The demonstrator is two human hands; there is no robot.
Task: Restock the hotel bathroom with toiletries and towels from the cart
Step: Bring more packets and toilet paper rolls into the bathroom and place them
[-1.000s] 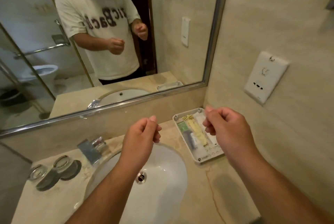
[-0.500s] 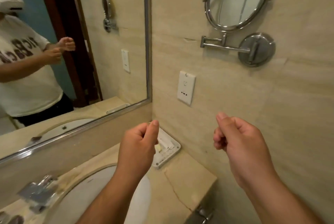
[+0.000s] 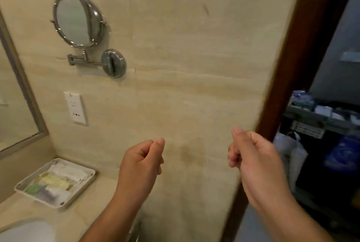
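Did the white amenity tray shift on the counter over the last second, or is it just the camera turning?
No. The amenity tray keeps its spot in the counter corner below the wall socket; only the view swung right.

Both bare forearms are raised into view from below, and the hands are held up in front at about the same height, well apart from each other. The left hand (image 3: 141,160) is curled into a loose fist, thumb laid over the side of the index finger. The right hand (image 3: 253,156) is curled the same way, thumb pressed on top of the bent fingers (image 3: 232,156), knuckles turned inward. Nothing is seen gripped in either fist.
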